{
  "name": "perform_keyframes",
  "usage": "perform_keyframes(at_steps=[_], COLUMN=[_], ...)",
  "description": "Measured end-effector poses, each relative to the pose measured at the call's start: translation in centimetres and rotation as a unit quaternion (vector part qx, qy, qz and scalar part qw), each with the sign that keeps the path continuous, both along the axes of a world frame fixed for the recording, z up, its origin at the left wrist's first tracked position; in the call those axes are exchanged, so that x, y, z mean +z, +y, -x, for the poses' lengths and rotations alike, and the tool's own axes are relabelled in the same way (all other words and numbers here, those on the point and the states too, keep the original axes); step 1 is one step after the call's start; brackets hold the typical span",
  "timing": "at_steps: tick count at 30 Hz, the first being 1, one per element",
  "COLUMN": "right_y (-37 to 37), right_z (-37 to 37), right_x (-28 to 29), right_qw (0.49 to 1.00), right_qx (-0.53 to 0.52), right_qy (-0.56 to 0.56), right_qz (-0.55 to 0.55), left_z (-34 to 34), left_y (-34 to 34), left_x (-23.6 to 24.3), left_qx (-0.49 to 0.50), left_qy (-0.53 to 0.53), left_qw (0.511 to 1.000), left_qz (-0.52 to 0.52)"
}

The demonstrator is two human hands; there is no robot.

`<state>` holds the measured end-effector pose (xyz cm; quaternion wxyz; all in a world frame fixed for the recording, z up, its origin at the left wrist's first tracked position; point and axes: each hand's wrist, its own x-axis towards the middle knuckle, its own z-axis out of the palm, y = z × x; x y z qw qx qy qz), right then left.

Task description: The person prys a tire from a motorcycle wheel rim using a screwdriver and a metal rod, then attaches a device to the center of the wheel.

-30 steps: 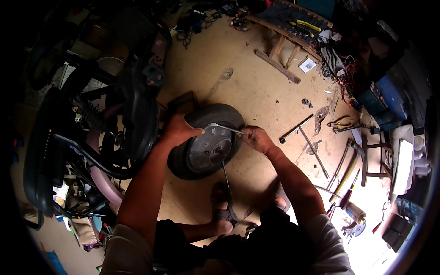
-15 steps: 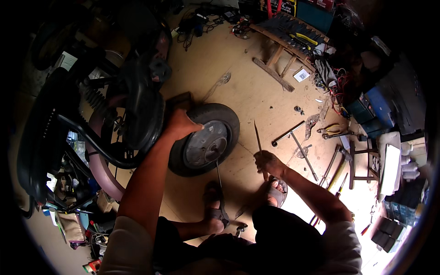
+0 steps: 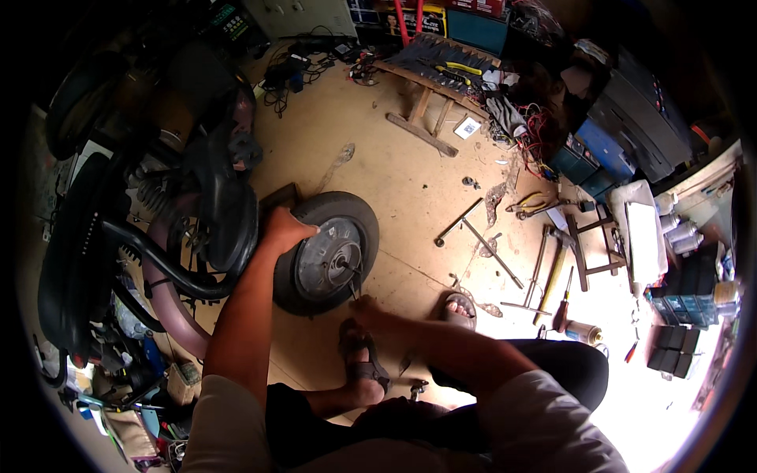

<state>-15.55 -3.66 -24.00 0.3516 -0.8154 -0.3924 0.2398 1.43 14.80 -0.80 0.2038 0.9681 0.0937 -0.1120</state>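
The black-tyred wheel (image 3: 347, 221) with a dull metal hub leans beside the vehicle's black frame. My left hand (image 3: 292, 230) grips the tyre's upper left, thumb toward the rim. My right hand (image 3: 367, 314) is low, just below the wheel, closed around a thin metal rod (image 3: 355, 288) reaching up toward the hub; its fingertips are partly hidden. My sandalled feet (image 3: 459, 312) are below and right of the wheel.
The vehicle (image 3: 95, 236) fills the left side. A wooden stand (image 3: 426, 114) is at the back. A T-shaped wrench (image 3: 493, 252), pliers (image 3: 528, 201), hammer (image 3: 560, 264), screwdriver (image 3: 564, 307) and canister (image 3: 582, 333) lie right of me. Cables (image 3: 284, 79) and stacked boxes (image 3: 599, 158) line the edges.
My right hand moved from the tyre's right side down and right with a metal bar, then left to below the hub. My left hand stays on the tyre. My right knee shifted outward.
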Motion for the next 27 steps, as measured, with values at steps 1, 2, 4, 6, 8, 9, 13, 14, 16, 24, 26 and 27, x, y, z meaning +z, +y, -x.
perform_keyframes(at_steps=[1, 2, 4, 6, 8, 9, 13, 14, 16, 24, 26, 27], right_y=[1.7, 2.9, 6.3, 9.7, 11.4, 11.6, 10.6, 9.9, 8.2, 0.9, 1.2, 0.9], right_z=[0.7, 1.4, 2.4, 3.1, 2.7, 2.4, 0.3, 0.3, 0.9, -5.6, -5.5, -5.5], right_x=[-1.5, -2.4, -3.4, -3.5, -4.2, -4.8, -1.2, 0.5, 1.1, -4.6, -1.0, 0.5], right_qw=[0.996, 0.994, 0.984, 0.967, 0.819, 0.665, 0.822, 0.926, 0.967, 0.936, 0.943, 0.96], right_qx=[-0.01, -0.056, -0.142, -0.218, -0.501, -0.603, -0.493, -0.339, -0.208, -0.189, -0.202, -0.175], right_qy=[-0.087, -0.07, -0.034, 0.004, 0.221, 0.308, 0.257, 0.165, 0.075, 0.279, 0.235, 0.163], right_qz=[0.035, 0.061, 0.104, 0.135, -0.172, -0.315, -0.124, 0.013, 0.128, 0.101, 0.124, 0.147], left_z=[0.1, -0.1, -0.6, -0.4, -0.7, -1.0, -0.8, 0.1, 0.8, -1.5, -0.4, -0.2], left_y=[-0.4, -1.4, -2.4, -1.9, -2.8, -3.5, -2.6, -1.0, 0.8, -1.7, -0.8, -0.8], left_x=[0.2, 0.4, 0.5, 0.2, 0.2, 0.2, 0.3, -0.2, -0.9, -1.0, -0.4, -0.3], left_qx=[0.001, -0.012, -0.008, -0.011, -0.026, -0.036, -0.029, -0.015, -0.009, -0.043, -0.029, -0.026], left_qy=[-0.003, -0.01, 0.005, -0.022, -0.028, -0.032, -0.025, -0.028, -0.028, -0.036, -0.044, -0.049], left_qw=[1.0, 1.0, 1.0, 1.0, 0.999, 0.999, 0.999, 0.999, 0.999, 0.998, 0.999, 0.998], left_qz=[0.002, -0.003, 0.001, -0.007, 0.003, 0.009, -0.008, -0.022, -0.032, 0.009, -0.005, -0.008])
